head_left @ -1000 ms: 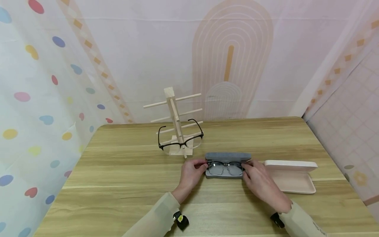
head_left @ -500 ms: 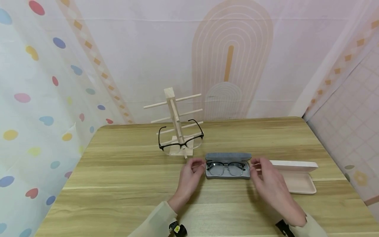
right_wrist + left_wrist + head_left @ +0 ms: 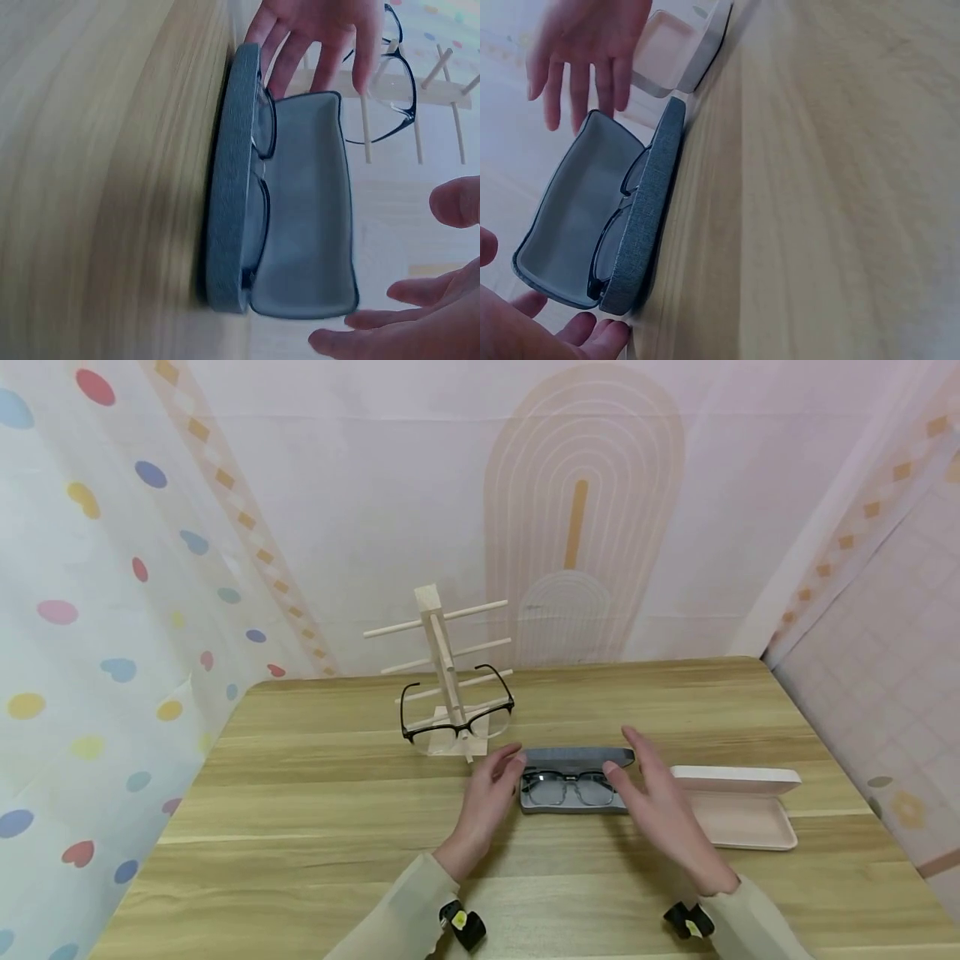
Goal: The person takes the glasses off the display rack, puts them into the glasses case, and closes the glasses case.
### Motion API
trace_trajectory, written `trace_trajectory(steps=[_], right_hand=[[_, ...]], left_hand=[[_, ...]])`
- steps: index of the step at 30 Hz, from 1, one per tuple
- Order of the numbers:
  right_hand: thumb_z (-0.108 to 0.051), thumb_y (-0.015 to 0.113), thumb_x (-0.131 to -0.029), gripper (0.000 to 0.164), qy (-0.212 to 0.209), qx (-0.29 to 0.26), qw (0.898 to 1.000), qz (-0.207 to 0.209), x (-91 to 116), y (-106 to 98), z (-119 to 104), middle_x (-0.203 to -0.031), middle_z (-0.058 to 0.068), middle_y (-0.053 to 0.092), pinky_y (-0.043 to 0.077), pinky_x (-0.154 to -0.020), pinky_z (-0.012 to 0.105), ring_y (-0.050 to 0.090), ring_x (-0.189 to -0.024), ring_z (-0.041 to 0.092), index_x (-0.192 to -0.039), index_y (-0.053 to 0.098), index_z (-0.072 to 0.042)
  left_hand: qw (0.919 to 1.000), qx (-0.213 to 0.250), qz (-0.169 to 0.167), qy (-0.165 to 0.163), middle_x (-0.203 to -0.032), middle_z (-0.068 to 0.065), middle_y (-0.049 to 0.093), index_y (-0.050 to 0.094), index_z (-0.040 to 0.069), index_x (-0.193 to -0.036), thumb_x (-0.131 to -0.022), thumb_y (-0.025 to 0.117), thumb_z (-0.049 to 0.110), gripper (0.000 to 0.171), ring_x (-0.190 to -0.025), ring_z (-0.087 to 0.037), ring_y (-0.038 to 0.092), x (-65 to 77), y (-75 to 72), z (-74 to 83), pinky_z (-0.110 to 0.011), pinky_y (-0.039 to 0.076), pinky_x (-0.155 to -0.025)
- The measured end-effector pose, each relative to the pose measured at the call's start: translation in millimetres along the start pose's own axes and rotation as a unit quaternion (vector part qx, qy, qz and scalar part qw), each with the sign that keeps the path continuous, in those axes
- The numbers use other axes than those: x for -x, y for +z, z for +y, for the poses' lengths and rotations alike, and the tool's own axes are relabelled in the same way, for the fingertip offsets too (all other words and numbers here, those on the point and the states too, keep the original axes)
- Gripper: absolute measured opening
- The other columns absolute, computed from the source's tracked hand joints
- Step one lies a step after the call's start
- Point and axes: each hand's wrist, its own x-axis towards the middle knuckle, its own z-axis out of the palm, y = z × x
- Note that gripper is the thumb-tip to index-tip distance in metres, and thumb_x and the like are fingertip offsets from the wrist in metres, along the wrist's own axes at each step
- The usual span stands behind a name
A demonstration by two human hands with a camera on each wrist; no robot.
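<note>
A grey-blue glasses case [image 3: 573, 757] lies on the table with its lid raised. Inside it sits a pair of glasses [image 3: 572, 776] with a dark upper rim and clear lenses. My left hand [image 3: 483, 806] is at the case's left end, fingers loosely extended, holding nothing. On the other side, my right hand [image 3: 663, 817] hovers at the right end with thumb and fingers spread, also holding nothing. The left wrist view shows the case lining [image 3: 577, 210] and the right hand's straight fingers beyond it. In the right wrist view, the left hand [image 3: 319, 30] is by the far end.
Left of the case stands a wooden glasses rack [image 3: 442, 652] with several pegs; black-rimmed glasses [image 3: 461, 727] hang low on it. An opened white case [image 3: 750, 822] with pink lining is close to my right hand. A patterned curtain [image 3: 360, 527] backs the wooden table [image 3: 300, 827].
Both hands have let go of the glasses, which now rest in the grey-blue case. The hands moved apart to its ends; my right fingers have since spread and risen near the lid.
</note>
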Motion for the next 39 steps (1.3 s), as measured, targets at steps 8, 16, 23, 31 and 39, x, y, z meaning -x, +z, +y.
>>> trace_trajectory(steps=[8,16,23,31,39], right_hand=[[-0.045,0.043,-0.111,0.075,0.057,-0.049,0.997,-0.028,-7,5,3,-0.169,0.025,0.017,0.024,-0.120,0.065,0.023,-0.151,0.047,-0.165,0.013,-0.002],[-0.041,0.040,-0.112,0.069,0.115,-0.122,0.985,-0.050,-15,5,8,-0.168,0.026,0.016,0.022,-0.122,0.060,0.019,-0.153,0.044,-0.163,0.017,0.001],[-0.037,0.039,-0.113,0.056,0.102,-0.117,0.987,-0.036,-16,6,11,-0.153,0.029,0.043,0.037,-0.111,0.056,0.040,-0.142,0.040,-0.154,0.035,0.001],[-0.025,0.040,-0.114,0.044,0.067,-0.076,0.995,-0.017,-14,5,16,-0.139,0.031,0.056,0.045,-0.100,0.049,0.053,-0.127,0.039,-0.146,0.046,0.005],[-0.020,0.041,-0.113,0.040,0.011,-0.003,0.999,-0.038,-15,0,17,-0.141,0.031,0.056,0.045,-0.105,0.062,0.052,-0.132,0.047,-0.142,0.052,0.006]], left_hand=[[0.9998,0.004,-0.003,-0.017,-0.132,-0.016,0.067,0.064,0.002,-0.137,-0.106,0.058,0.035,0.046,-0.121,-0.028,0.061,-5.3,1.8,2.1,-0.045,0.051,-0.101],[0.9993,-0.013,-0.015,-0.031,-0.130,-0.017,0.067,0.064,0.002,-0.136,-0.106,0.058,0.037,0.046,-0.122,-0.032,0.061,-11.4,1.5,1.7,-0.048,0.051,-0.102],[0.9988,-0.036,-0.029,-0.014,-0.122,-0.017,0.070,0.068,0.002,-0.127,-0.106,0.060,0.030,0.036,-0.117,-0.031,0.064,-15.9,0.1,2.4,-0.047,0.052,-0.100],[0.9984,-0.033,-0.045,-0.008,-0.117,-0.015,0.071,0.069,-0.002,-0.124,-0.103,0.065,0.020,0.031,-0.108,-0.025,0.065,-15.1,-4.5,5.2,-0.035,0.055,-0.089],[0.9957,0.013,-0.075,-0.052,-0.123,-0.017,0.068,0.063,-0.005,-0.133,-0.104,0.063,0.017,0.036,-0.110,-0.023,0.064,-10.3,-11.9,9.9,-0.043,0.061,-0.086]])
